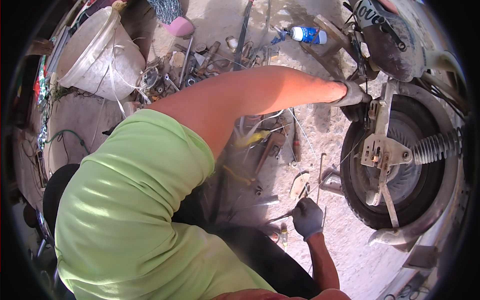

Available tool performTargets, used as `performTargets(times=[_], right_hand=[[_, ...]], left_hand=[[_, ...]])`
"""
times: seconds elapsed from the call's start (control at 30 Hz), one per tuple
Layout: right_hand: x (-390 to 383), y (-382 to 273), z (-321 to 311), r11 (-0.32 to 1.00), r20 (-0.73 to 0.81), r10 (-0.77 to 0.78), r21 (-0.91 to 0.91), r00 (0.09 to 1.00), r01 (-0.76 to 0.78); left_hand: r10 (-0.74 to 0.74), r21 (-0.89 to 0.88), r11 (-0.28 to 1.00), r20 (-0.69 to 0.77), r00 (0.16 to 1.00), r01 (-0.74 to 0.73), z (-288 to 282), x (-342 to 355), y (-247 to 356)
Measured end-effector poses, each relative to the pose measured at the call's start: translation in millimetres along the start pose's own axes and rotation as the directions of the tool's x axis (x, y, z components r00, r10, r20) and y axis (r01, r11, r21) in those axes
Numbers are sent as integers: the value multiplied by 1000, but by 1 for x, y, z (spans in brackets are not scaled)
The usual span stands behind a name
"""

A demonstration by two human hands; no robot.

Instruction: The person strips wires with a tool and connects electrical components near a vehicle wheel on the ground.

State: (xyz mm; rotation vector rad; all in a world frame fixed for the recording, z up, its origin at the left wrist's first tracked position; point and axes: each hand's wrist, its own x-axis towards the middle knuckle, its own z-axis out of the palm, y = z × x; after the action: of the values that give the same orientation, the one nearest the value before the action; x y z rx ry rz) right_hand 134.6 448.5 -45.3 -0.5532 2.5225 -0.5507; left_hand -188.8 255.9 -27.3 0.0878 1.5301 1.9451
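My left arm, bare below a light green sleeve, reaches across to the motorcycle wheel (352, 185). My left hand (352, 95), in a grey glove, is closed at the upper left of the tyre, beside the metal arm (380, 130) over the hub. What its fingers grip is hidden. Lower down, my gloved right hand (307, 218) is closed around a dark metal rod (278, 218) that sticks out to the left. A thin cable (345, 159) runs from the wheel down toward this hand. A flat tan piece (299, 185) lies just above it.
Hand tools and metal parts (200, 65) lie scattered on the concrete. A white bucket (102, 60) stands at the upper left, near a pink-handled brush (178, 26). A blue-and-white bottle (309, 35) lies at the top. The coil spring (437, 146) stands out right of the hub.
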Motion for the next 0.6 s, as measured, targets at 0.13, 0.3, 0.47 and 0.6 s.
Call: performTargets(times=[0.13,0.3,0.47,0.6], right_hand=[[0,-2,0,1000,-36,-13,21,999,14],[7,-3,1,995,-59,-47,87,997,52],[-2,5,4,990,-62,12,139,998,-3],[17,-2,1,992,5,-23,124,1000,22]], left_hand=[[284,334,927,-323,903,-172,-7,39,-12],[265,486,874,-474,840,-2,-28,79,-25],[465,675,728,-355,811,-122,11,83,-14],[543,914,400,-177,821,-68,-24,122,-31]])
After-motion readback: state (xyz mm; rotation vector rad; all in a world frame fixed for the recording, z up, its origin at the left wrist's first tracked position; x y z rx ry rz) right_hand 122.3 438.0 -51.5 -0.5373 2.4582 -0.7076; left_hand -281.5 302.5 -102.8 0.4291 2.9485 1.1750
